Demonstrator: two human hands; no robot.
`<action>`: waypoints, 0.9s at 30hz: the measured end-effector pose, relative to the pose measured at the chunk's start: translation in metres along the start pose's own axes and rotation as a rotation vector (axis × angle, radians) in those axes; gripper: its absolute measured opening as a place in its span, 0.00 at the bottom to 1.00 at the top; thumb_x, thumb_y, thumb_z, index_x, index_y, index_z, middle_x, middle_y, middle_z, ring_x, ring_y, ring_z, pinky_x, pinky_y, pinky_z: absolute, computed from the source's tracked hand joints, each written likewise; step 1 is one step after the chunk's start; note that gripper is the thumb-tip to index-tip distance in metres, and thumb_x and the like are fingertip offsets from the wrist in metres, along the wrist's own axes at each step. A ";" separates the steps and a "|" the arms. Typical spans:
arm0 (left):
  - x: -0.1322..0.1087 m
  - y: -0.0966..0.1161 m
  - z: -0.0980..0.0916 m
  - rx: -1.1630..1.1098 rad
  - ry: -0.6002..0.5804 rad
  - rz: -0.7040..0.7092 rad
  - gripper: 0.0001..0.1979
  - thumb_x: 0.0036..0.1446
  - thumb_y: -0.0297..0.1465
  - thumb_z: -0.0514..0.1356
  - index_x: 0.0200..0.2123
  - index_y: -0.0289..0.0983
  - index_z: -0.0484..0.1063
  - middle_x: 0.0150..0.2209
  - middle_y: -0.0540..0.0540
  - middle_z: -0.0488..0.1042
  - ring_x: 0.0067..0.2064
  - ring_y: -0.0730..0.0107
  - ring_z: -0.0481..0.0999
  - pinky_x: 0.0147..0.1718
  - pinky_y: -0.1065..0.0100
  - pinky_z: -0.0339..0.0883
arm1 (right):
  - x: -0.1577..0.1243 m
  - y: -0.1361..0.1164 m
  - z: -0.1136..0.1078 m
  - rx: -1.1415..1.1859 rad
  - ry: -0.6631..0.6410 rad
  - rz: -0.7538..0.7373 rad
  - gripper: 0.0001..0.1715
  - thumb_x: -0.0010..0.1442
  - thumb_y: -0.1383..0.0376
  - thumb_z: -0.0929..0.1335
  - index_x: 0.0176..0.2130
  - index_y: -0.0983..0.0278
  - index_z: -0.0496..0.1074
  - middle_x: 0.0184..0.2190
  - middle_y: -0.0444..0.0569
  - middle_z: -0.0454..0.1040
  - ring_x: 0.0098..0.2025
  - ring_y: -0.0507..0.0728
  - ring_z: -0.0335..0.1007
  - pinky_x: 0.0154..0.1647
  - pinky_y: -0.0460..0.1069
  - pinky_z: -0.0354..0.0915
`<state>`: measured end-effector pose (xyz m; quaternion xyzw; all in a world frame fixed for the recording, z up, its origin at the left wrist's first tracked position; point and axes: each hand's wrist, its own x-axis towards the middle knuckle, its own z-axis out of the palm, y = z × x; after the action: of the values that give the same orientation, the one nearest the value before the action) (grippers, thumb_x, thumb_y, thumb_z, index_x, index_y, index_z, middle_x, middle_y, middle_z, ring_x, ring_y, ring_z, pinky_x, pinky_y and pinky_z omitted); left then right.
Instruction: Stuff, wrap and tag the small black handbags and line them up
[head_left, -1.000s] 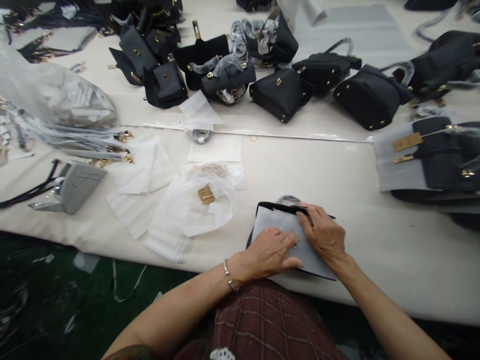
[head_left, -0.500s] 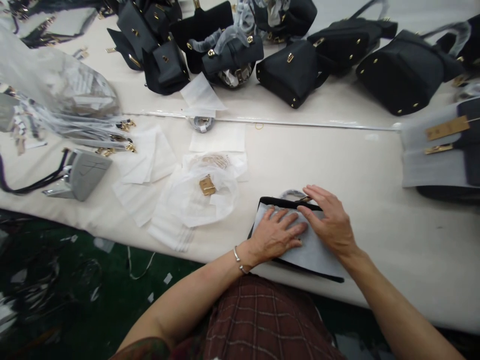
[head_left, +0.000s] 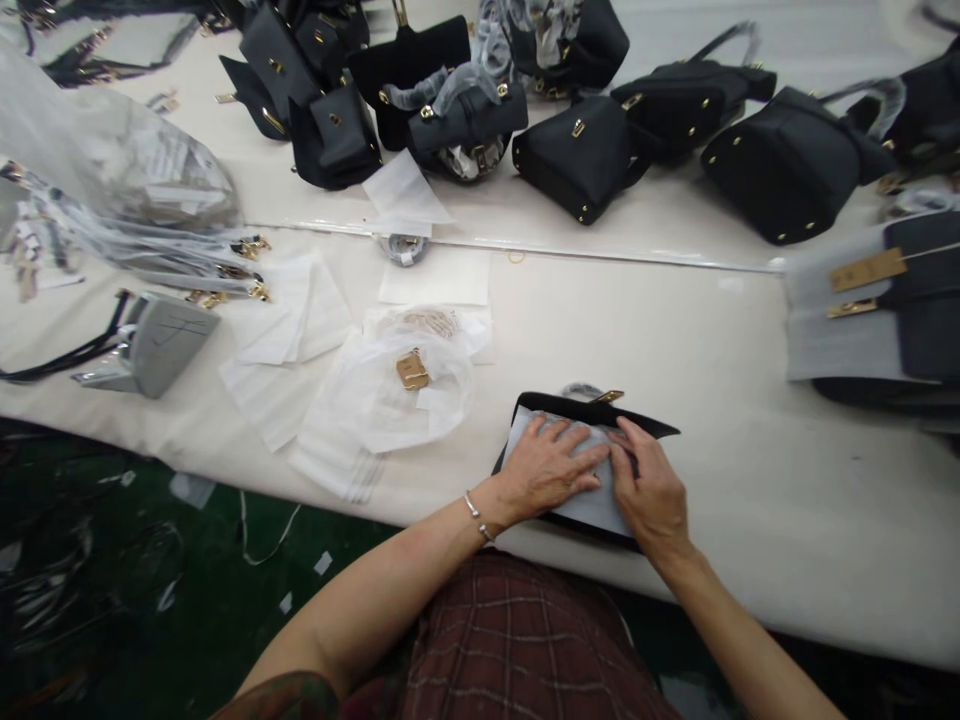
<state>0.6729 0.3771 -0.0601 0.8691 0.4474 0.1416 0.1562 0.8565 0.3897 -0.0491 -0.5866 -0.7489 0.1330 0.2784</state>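
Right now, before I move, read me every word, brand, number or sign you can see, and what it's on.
No text can be read with certainty.
Grey block: dark handwritten strokes, not clearly a letter or number.
Brown tag, far right: faint print, too blurred.
Small brown cards, amid cloudy plastic: too small.
White slips, left: too blurred.
Pale sheet beneath your left hand: no writing shows.

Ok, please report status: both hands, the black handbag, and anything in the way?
Left hand spread flat on pale sheet over black handbag. Right hand at sheet's right side, grip unclear. Translucent plastic bag lies left, apart, not blocking.
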 end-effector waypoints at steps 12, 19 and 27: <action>0.027 -0.010 -0.019 -0.282 0.405 -0.235 0.20 0.66 0.32 0.57 0.59 0.35 0.61 0.57 0.39 0.70 0.61 0.62 0.67 0.60 0.58 0.64 | -0.008 0.009 0.013 -0.123 -0.030 -0.282 0.10 0.66 0.62 0.66 0.45 0.62 0.75 0.44 0.49 0.78 0.46 0.58 0.73 0.49 0.52 0.66; 0.063 0.000 -0.022 -0.145 0.087 -0.243 0.08 0.68 0.33 0.55 0.42 0.38 0.73 0.39 0.47 0.77 0.41 0.65 0.76 0.43 0.64 0.71 | -0.004 0.007 0.012 -0.192 -0.002 -0.285 0.10 0.68 0.64 0.64 0.42 0.64 0.74 0.37 0.49 0.79 0.40 0.58 0.72 0.42 0.51 0.62; 0.000 0.025 -0.002 0.015 0.169 -0.068 0.11 0.71 0.30 0.48 0.49 0.37 0.69 0.41 0.47 0.75 0.39 0.68 0.71 0.39 0.66 0.67 | -0.013 0.017 0.019 -0.177 0.071 -0.244 0.09 0.65 0.67 0.65 0.32 0.62 0.72 0.27 0.46 0.76 0.30 0.56 0.69 0.34 0.51 0.60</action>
<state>0.6901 0.3634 -0.0481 0.8395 0.4893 0.2057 0.1163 0.8614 0.3843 -0.0774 -0.5177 -0.8132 0.0107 0.2657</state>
